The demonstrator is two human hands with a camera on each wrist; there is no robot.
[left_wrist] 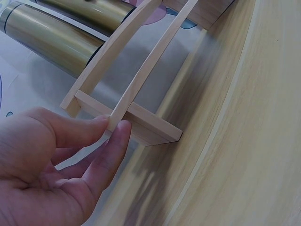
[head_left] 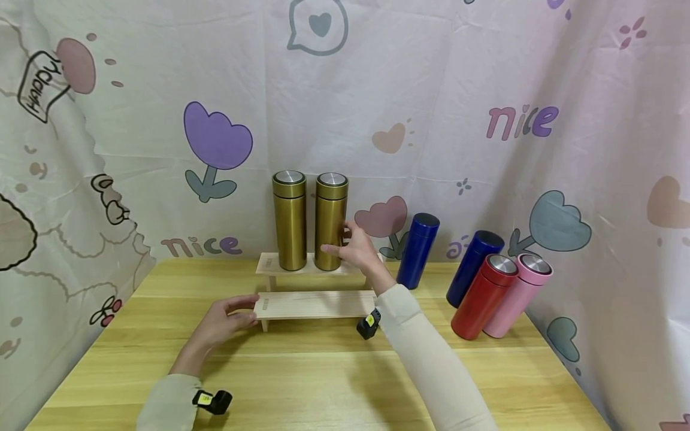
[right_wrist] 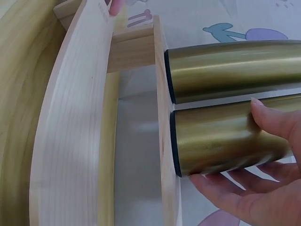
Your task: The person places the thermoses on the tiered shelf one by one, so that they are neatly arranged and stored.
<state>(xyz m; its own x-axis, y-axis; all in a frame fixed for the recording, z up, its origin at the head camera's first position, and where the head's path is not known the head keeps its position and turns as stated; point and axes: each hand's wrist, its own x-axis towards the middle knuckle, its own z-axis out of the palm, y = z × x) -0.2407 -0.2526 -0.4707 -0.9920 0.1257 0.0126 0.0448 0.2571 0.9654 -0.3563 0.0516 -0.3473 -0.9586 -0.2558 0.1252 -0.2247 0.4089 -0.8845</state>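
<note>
Two gold thermos bottles with silver lid tops stand upright side by side on the upper tier of a two-tier wooden rack (head_left: 318,305). My right hand (head_left: 358,248) holds the right gold bottle (head_left: 330,215) low on its body, thumb in front and fingers curved behind. In the right wrist view, its black base (right_wrist: 175,143) meets the upper board. The left gold bottle (head_left: 290,227) stands a small gap away. At the rack's left end, my left hand (left_wrist: 61,165) pinches the lower board (left_wrist: 141,70) between thumb and fingertips.
Right of the rack stands a blue bottle (head_left: 418,250). Farther right, a second blue bottle (head_left: 471,272), a red bottle (head_left: 485,296) and a pink bottle (head_left: 517,296) are grouped closely. A patterned curtain (head_left: 431,90) hangs behind the wooden table (head_left: 302,377).
</note>
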